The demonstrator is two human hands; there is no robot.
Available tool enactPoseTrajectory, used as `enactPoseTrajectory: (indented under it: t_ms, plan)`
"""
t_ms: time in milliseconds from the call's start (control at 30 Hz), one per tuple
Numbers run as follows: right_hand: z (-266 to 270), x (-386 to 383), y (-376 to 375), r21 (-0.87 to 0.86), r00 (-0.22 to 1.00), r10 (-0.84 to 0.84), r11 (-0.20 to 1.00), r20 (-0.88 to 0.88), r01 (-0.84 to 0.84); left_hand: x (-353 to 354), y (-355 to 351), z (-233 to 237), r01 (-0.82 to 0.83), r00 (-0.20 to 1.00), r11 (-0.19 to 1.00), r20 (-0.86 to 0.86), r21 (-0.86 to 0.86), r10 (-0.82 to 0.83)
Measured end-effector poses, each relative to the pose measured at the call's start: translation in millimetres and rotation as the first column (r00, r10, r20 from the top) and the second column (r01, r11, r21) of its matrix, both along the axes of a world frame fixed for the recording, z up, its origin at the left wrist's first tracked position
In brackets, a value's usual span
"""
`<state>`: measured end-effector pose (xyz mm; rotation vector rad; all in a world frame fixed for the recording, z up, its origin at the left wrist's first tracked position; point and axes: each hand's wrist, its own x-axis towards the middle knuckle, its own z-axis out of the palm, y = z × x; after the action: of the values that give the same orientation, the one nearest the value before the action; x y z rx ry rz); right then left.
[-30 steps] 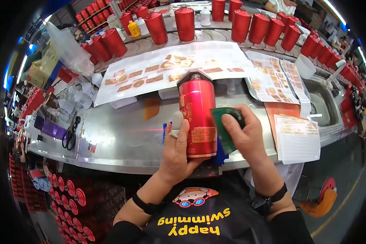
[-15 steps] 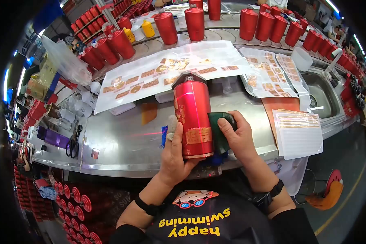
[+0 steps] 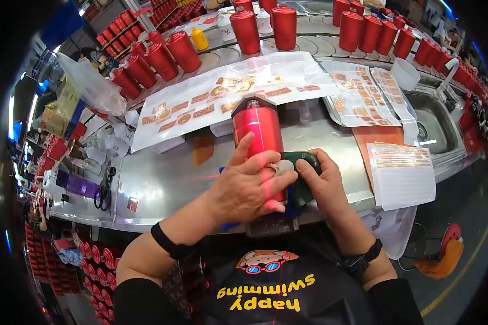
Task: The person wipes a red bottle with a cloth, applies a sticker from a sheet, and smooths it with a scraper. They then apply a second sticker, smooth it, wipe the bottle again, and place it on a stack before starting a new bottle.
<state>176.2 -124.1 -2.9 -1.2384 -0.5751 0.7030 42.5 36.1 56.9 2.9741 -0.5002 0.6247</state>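
At the near edge of the worktop (image 3: 162,181), the red canister (image 3: 256,127) lies long axis pointing away from the person, its lower part under the nearer left hand (image 3: 246,187), fingers loosely spread, while the right hand (image 3: 326,184) pinches a green scraper (image 3: 301,190) just right of it.

1 head-worn camera looks forward and down over the steel worktable (image 3: 162,189) close below.

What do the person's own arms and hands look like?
Black sleeves end near the elbows. The left forearm has a black band; the right, a black band, apparently with a watch. A pale cover wraps one left hand finger.
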Motion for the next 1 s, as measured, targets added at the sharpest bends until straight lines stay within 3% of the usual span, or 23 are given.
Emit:
enactPoseTrajectory:
  t_ms: [100,233,367,467,567,700,800,900,933,1000]
  plan:
    - [-0.5,1.8,-0.6,-0.004,1.000,0.014,1.000,0.022,-0.014,-5.2,10.5,-0.8,-0.019,0.998,0.994,0.058,-0.106,0.025]
    - [-5.4,2.3,-0.8,-0.010,0.999,0.032,0.999,0.010,-0.032,-37.3,14.1,-16.0,-0.160,0.979,0.961,0.088,-0.226,0.183]
    - [-4.9,1.2,1.5,0.001,1.000,0.028,1.000,0.009,-0.028,-30.2,12.1,-2.4,-0.136,0.990,0.990,0.038,-0.037,0.137]
    - [-2.0,0.4,0.1,-0.002,0.999,0.030,1.000,0.012,-0.030,-8.4,-0.8,3.5,-0.025,0.999,0.996,-0.018,0.090,0.026]
    - [-2.1,4.2,-3.8,-0.108,0.986,0.013,0.994,0.167,0.005,-6.1,-15.5,-2.4,-0.026,1.000,0.998,0.019,0.059,0.025]
    - [-1.6,9.3,-4.3,-0.094,0.969,-0.023,0.994,0.245,0.047,-31.3,-27.8,-17.9,-0.035,0.995,0.999,0.090,-0.036,0.038]
    - [20.5,10.4,-4.1,-0.109,0.842,-0.079,0.981,0.533,0.161,-57.4,-26.2,-40.5,-0.190,0.948,0.962,0.219,-0.197,0.232]
    - [42.3,12.1,0.6,-0.038,0.428,0.003,0.997,0.904,0.072,-54.2,-35.4,-57.9,-0.391,0.817,0.730,0.154,-0.560,0.556]
    - [56.9,9.4,1.1,-0.069,0.394,0.073,0.997,0.916,-0.023,-54.9,-33.0,-58.8,-0.411,0.822,0.701,0.095,-0.583,0.561]
    - [76.6,13.5,7.8,-0.215,0.498,0.318,0.943,0.807,-0.254,-59.4,-25.2,-56.7,-0.445,0.836,0.793,0.126,-0.416,0.534]
